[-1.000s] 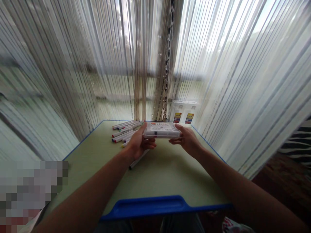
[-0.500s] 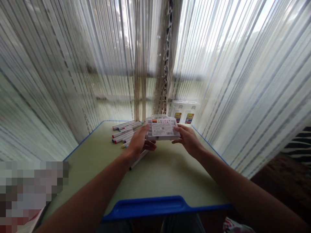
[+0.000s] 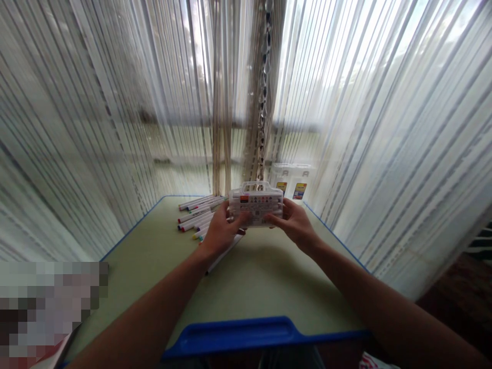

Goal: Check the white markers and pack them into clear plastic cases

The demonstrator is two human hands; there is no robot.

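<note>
Both forearms are stretched forward and angled inward over the pale green, blue-edged worktop (image 3: 286, 289). A clear plastic handled case with a white printed label (image 3: 257, 199) is held between the left hand (image 3: 222, 229) and the right hand (image 3: 298, 225), raised above the worktop, handle uppermost. Thumbs are laid inward across the case's front face; the other fingers are closed around its sides, partly hidden behind. White-barrelled markers with coloured ends (image 3: 194, 220) are scattered beside the left hand; one dark-ended white marker (image 3: 222, 258) is seen below it.
</note>
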